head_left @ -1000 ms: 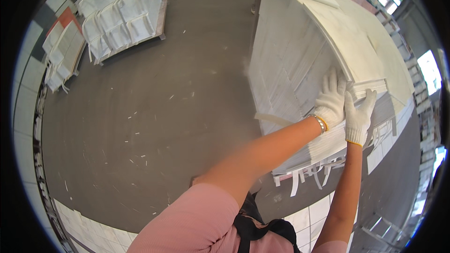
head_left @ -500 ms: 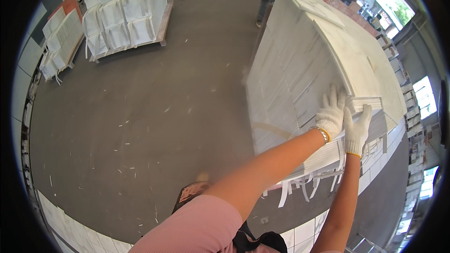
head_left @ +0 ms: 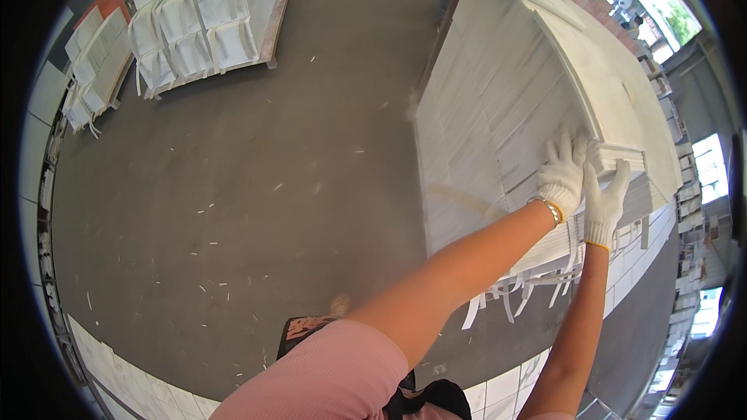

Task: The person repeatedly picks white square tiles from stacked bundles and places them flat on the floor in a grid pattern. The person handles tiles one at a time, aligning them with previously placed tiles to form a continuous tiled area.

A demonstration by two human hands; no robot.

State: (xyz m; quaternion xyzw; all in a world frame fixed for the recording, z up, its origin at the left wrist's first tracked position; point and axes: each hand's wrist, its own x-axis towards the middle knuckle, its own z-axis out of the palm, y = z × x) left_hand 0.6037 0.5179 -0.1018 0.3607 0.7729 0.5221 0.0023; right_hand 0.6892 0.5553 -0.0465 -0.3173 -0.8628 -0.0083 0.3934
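Observation:
A tall stack of white flat pieces (head_left: 498,93) stands at the right, bound with white straps that hang loose at its lower edge. My left hand (head_left: 562,173), in a white knit glove, lies flat against the stack's side with fingers spread. My right hand (head_left: 605,202), also gloved, presses on the end of a few white pieces (head_left: 622,157) that stick out from the stack. Both arms reach up from the lower edge. Whether either hand grips a piece is unclear.
A grey floor (head_left: 233,210) littered with small white scraps spreads to the left. Pallets of bundled white stacks (head_left: 206,19) stand at the far left. White tiles (head_left: 132,389) line the lower edge. People stand far off at the top right.
The view has shifted closer to the stack. Both hands stay on the stack's side near the protruding pieces, the fingers slightly more spread.

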